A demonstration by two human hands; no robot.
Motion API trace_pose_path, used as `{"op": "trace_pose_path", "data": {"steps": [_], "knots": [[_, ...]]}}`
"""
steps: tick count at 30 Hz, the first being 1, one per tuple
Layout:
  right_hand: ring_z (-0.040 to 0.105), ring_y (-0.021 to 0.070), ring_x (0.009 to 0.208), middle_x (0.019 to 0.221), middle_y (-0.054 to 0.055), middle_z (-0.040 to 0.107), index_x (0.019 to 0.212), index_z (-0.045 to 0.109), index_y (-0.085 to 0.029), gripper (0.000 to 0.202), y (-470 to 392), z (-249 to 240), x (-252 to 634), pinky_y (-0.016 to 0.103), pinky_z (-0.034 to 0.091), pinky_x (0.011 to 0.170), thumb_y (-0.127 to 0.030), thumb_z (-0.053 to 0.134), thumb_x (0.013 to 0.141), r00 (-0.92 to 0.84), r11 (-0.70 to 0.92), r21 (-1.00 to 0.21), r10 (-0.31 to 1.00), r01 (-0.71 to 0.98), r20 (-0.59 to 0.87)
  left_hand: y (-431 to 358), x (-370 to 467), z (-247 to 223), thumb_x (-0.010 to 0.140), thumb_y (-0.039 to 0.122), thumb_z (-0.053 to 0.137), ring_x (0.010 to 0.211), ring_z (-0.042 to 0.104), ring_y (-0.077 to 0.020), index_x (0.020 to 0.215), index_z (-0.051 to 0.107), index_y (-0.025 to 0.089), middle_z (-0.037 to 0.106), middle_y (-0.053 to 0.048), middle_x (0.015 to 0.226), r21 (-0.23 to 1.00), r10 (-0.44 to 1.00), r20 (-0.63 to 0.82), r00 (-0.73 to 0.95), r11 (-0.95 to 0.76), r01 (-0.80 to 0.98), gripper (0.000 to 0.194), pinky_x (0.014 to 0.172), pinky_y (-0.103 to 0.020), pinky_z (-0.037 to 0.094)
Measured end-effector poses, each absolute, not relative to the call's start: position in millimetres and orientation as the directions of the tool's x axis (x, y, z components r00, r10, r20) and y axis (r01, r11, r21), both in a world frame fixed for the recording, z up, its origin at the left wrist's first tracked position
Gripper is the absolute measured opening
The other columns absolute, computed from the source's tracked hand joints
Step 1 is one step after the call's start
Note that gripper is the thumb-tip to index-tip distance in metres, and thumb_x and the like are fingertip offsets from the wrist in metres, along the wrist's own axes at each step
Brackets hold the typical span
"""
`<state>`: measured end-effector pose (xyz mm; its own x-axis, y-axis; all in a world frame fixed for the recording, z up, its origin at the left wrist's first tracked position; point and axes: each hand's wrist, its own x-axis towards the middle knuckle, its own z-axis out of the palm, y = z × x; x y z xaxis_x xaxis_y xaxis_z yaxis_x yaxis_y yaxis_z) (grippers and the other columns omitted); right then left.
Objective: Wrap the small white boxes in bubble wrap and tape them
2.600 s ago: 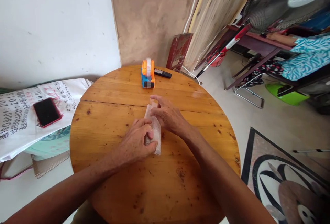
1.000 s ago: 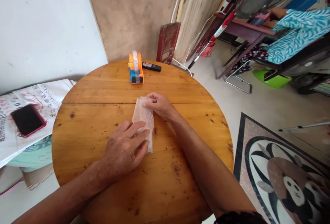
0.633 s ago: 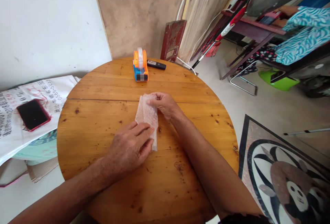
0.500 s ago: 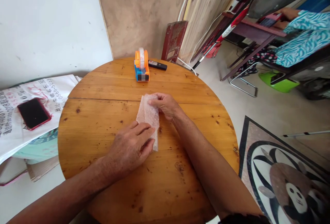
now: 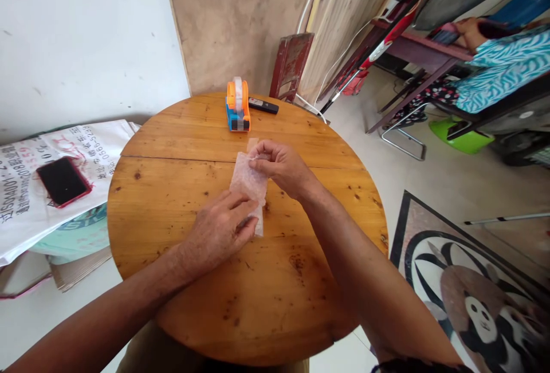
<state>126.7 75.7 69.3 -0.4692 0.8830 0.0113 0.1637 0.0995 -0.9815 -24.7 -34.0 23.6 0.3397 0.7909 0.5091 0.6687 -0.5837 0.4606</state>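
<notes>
A crumpled piece of bubble wrap (image 5: 246,177) lies on the round wooden table (image 5: 172,189), in front of me. My right hand (image 5: 281,169) pinches its upper right edge between thumb and fingers, and a small strip sticks out above those fingers. Over its lower part, my left hand (image 5: 221,227) has its fingers closed on the wrap, with the lower end showing just beyond the fingertips. An orange and blue tape dispenser (image 5: 238,106) with a clear roll stands near the far edge of the table.
Beside the dispenser lies a black remote (image 5: 263,106). A phone (image 5: 64,181) rests on a white printed sack (image 5: 21,212) at the left. Behind the table is a red wooden chair (image 5: 292,63). At the upper right, a person in a patterned sleeve (image 5: 511,66) sits at another table.
My right hand has lifted and folded the upper edge of the bubble wrap, and a strip now shows above it. The view has shifted slightly.
</notes>
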Motion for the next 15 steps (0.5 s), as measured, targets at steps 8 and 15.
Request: {"op": "trace_pose_path", "data": {"steps": [8,15], "knots": [[0.047,0.0104,0.061,0.068,-0.004,0.054,0.077,0.054,-0.020,0.006,24,85,133,0.023,0.037,0.057,-0.023,0.058,0.078,-0.465,0.242,-0.938,0.879,0.247,0.104,-47,-19,29,0.081,0.032,0.067,0.083,0.062,-0.0249,0.099,0.057,0.017,0.059,-0.008,0.092,0.373,0.903,0.420,0.085,-0.258,0.891,0.026,0.074,-0.037,0.054],[0.058,0.0142,0.068,0.075,-0.001,0.063,0.082,0.058,-0.021,0.005,-24,66,135,0.025,0.045,0.065,-0.021,0.053,0.085,-0.426,0.325,-0.886,0.889,0.332,0.167,-50,-20,16,0.081,0.032,0.067,0.105,0.059,-0.0290,0.127,0.045,0.014,0.057,-0.014,0.116,0.539,0.891,0.452,-0.047,-0.231,0.810,0.054,0.087,-0.042,0.053]]}}
